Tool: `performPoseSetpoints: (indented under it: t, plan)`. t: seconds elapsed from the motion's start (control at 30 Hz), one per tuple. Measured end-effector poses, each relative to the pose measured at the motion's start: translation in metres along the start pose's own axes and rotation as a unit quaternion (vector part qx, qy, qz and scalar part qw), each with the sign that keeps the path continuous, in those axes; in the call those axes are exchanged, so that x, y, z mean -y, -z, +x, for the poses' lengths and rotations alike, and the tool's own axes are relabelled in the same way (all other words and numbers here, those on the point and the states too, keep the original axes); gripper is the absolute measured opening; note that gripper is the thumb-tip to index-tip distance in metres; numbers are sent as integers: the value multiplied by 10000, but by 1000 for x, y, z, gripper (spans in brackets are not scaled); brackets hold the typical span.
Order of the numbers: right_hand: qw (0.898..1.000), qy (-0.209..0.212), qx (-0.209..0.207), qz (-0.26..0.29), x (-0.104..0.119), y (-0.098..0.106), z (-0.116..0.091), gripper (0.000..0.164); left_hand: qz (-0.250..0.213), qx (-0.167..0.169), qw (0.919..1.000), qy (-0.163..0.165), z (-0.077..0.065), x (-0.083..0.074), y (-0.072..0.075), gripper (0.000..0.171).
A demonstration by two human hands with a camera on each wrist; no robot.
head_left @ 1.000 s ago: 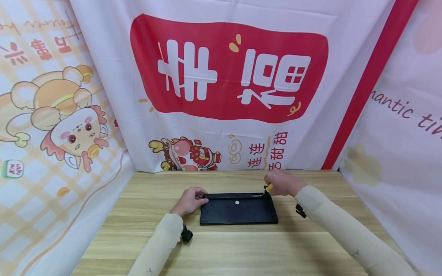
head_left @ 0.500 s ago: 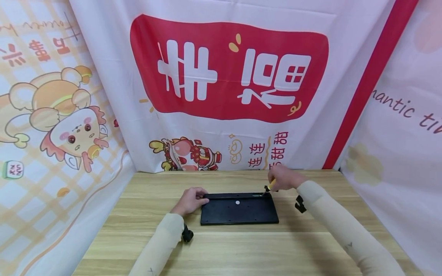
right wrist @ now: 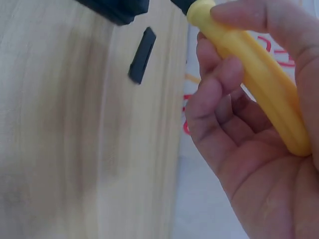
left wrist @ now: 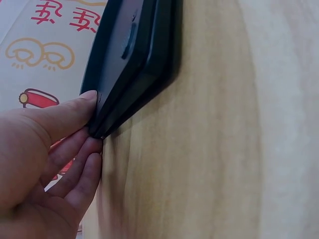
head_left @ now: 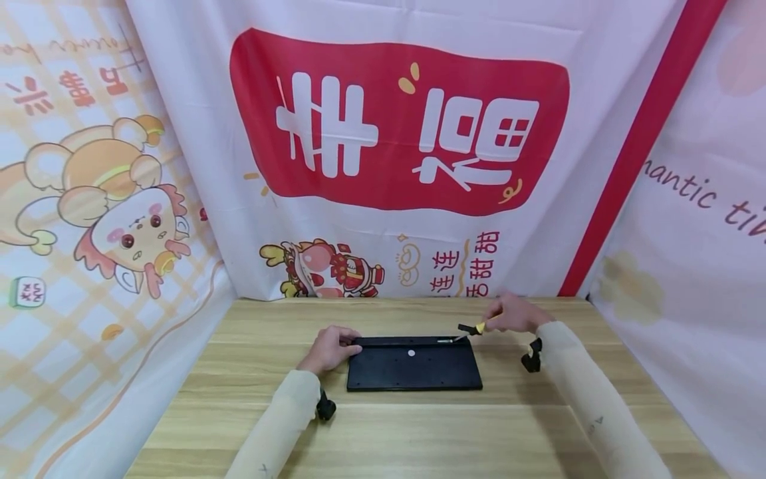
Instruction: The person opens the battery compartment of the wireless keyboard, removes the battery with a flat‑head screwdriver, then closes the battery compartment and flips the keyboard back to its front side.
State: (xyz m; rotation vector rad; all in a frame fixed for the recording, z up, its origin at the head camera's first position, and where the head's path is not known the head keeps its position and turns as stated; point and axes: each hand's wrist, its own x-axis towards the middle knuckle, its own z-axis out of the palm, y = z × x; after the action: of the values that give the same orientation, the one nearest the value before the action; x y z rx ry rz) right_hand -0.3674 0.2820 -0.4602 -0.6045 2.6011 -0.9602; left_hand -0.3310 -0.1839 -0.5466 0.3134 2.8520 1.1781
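Observation:
A black keyboard (head_left: 414, 370) lies face down on the table, a small round white sticker on its underside. Near its back right end, an open slot (head_left: 445, 341) shows something light inside. My left hand (head_left: 328, 348) pinches the keyboard's back left corner, thumb on top and fingers at the edge, as the left wrist view shows. In my right hand (head_left: 513, 313) is a screwdriver with a yellow handle (right wrist: 259, 74), gripped between thumb and fingers. Its shaft slants down left, the tip right at the slot. A small black cover (right wrist: 142, 56) lies on the table beside the keyboard.
The wooden table (head_left: 419, 436) carries the keyboard near its back edge. Printed cloth hangs behind it (head_left: 395, 126) and along both sides. A black wrist camera (head_left: 531, 356) sits on the right sleeve, another (head_left: 326, 405) on the left.
My right hand has moved to the right, and the screwdriver now leans lower, its tip staying near the slot. The left hand and the keyboard have hardly moved.

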Motion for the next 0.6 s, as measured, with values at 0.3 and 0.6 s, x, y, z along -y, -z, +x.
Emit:
performPoseSetpoints:
  t: [0.3,0.6]
  plan:
    - [9934,-311,69,1103,-24,-8,-7,24,42,9,10000,18,0,0,1,21]
    - [9877,-734,46,1376,-36,-17,-12,34,34,46,9999,103,-1,-3,1,22]
